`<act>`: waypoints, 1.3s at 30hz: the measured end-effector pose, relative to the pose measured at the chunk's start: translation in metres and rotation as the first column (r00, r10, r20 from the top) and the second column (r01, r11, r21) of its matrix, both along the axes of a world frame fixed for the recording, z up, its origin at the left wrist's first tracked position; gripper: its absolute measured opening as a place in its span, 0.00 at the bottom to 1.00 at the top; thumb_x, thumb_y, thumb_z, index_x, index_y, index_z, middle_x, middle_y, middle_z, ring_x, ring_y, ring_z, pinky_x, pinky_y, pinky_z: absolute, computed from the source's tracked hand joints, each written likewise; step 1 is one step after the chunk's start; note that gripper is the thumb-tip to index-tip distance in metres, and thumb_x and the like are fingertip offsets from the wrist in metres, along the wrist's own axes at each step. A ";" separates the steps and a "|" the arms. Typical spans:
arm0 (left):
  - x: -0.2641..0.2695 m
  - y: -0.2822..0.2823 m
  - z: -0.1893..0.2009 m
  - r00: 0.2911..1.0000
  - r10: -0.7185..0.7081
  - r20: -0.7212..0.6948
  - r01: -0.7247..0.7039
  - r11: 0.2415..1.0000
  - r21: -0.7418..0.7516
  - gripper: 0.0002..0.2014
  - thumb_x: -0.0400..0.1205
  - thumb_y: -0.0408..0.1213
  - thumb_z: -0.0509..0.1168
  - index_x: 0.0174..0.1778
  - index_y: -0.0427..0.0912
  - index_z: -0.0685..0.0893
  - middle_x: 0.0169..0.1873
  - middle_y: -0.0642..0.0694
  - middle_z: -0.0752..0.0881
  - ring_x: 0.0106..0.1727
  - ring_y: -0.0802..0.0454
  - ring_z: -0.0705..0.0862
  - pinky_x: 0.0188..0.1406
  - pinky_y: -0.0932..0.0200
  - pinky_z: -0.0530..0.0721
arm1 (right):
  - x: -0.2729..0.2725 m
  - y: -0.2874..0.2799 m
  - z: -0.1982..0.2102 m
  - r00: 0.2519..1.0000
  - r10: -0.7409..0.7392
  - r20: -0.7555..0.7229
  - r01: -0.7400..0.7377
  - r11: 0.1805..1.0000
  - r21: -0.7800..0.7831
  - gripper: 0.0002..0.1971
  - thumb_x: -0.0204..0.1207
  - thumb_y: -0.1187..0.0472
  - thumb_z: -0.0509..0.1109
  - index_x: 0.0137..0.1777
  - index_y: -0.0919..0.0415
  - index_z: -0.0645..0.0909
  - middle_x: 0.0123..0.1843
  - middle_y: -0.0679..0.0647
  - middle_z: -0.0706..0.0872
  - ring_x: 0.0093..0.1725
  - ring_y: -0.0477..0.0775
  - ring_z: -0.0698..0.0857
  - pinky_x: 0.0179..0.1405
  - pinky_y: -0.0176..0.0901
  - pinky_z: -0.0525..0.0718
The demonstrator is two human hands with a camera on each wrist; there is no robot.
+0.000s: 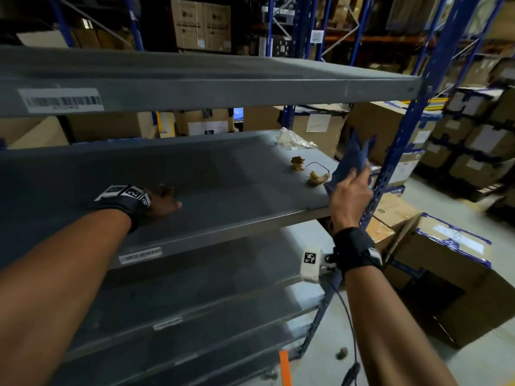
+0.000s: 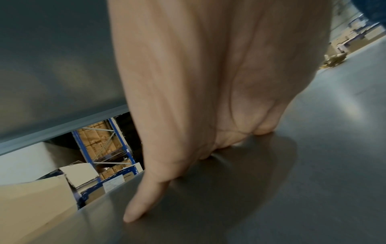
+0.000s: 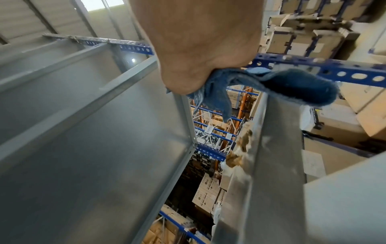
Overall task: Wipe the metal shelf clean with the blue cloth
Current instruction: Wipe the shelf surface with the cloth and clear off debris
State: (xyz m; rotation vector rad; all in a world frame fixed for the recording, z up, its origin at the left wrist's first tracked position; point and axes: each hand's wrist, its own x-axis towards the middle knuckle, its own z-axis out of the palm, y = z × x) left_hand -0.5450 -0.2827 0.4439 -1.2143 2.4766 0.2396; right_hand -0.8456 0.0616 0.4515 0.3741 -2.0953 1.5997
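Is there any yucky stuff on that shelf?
Yes. Two crumpled brown scraps, a loop of dark wire and a crinkled clear plastic wrapper litter the grey shelf's right end, near the blue cloth.

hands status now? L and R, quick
Left hand: open, fingers flat on the metal shelf, holding nothing.
Right hand: closed, gripping the blue cloth.

The two brown cardboard cartons (image 1: 201, 23) behind the top grey shelf carry an "LG" logo; their smaller print is illegible. In the right wrist view, further brown cartons (image 3: 205, 193) show the same "LG" logo. The white barcode label (image 1: 60, 100) on the grey shelf edge bears bars and unreadable small print.
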 end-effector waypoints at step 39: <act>-0.080 0.062 0.024 0.983 0.180 0.031 -0.180 0.984 0.000 0.36 0.89 0.65 0.42 0.90 0.52 0.40 0.89 0.46 0.39 0.90 0.44 0.43 0.86 0.42 0.42 | -0.174 -0.158 0.030 0.584 0.556 0.591 -0.742 0.071 0.667 0.14 0.81 0.43 0.69 0.58 0.50 0.80 0.56 0.51 0.85 0.58 0.55 0.82 0.64 0.49 0.76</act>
